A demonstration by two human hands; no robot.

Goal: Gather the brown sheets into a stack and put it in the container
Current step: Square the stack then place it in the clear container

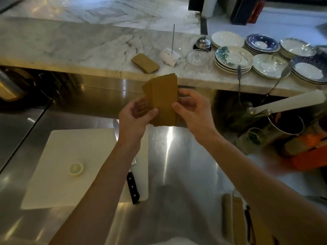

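left hand (pixel 134 115): raised, fingers curled, gripping | right hand (pixel 192 110): raised, thumb and fingers pinching | forearms bare

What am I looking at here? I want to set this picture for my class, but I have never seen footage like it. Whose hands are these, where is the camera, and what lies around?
There is no machine: a person wears a camera on the head, looking down at their own hands. The left hand and right hand together hold a stack of brown sheets above a steel counter. More brown sheets lie on the marble shelf behind, beside stacked plates. On the counter sit a white board with a lemon slice and a knife.
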